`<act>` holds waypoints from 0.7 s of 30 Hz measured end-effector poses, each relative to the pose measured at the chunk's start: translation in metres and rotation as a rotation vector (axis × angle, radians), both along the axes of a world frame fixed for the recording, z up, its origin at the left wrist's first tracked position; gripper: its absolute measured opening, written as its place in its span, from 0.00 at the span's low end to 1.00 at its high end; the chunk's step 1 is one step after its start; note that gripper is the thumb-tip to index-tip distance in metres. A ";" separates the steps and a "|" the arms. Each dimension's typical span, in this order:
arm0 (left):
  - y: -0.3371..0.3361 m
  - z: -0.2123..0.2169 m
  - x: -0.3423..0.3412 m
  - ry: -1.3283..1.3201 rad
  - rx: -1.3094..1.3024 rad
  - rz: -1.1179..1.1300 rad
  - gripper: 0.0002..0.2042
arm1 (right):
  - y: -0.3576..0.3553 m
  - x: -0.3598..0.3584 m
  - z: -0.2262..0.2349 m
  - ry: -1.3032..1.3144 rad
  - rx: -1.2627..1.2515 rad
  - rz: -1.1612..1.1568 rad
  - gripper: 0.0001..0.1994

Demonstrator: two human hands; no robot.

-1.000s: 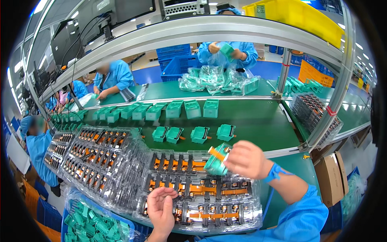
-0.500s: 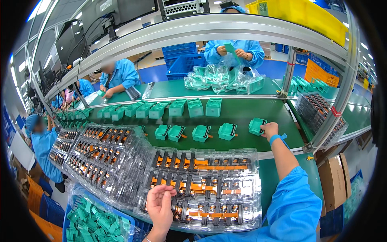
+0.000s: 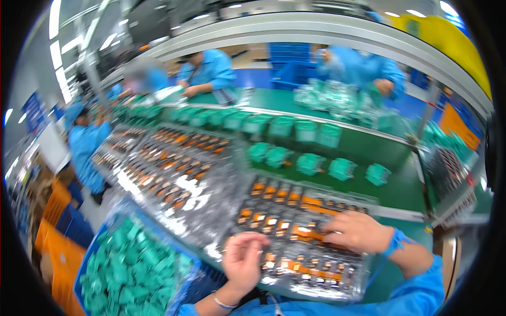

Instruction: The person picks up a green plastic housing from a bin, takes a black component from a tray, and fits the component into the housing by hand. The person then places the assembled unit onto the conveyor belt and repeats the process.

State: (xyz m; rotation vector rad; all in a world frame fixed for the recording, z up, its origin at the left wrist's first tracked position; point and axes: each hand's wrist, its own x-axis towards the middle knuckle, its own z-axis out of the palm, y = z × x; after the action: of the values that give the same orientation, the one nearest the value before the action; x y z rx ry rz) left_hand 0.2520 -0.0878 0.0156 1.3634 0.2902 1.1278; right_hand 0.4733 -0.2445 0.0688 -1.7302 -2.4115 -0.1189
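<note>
My right hand [image 3: 354,231], with a blue band at its wrist, reaches over the clear plastic tray [image 3: 360,287] in front of me. Its fingers bend down onto the black parts with orange strips [image 3: 305,232]; the fingertips are blurred, so a grip cannot be made out. At the tray's left side hovers my left hand [image 3: 243,260], fingers loosely curled and apart, nothing visible in them. Beyond the tray, several green plastic holders stand in a row on the green belt, the rightmost holder [image 3: 378,174] standing by itself.
More clear trays [image 3: 158,163] of black-and-orange parts lie to the left. A blue crate [image 3: 196,266] of loose green pieces stands at lower left. Behind runs another row of green holders [image 3: 282,126]; a metal rail [image 3: 295,26] crosses above. Co-workers in blue sit opposite and left.
My right hand has left the rightmost green holder on the belt and come back over the tray. My view has swung left, so the scene sits further right and is blurred.
</note>
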 end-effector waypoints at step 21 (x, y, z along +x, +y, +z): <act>0.148 -0.015 -0.387 1.135 0.204 1.139 0.15 | 0.055 -0.056 -0.019 1.292 0.233 -0.393 0.11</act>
State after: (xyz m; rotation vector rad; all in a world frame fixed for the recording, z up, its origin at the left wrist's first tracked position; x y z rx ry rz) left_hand -0.1352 0.0598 0.0007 1.9696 1.9997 1.1086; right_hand 0.4175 -0.1894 0.0496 -1.4134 -1.0785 0.4924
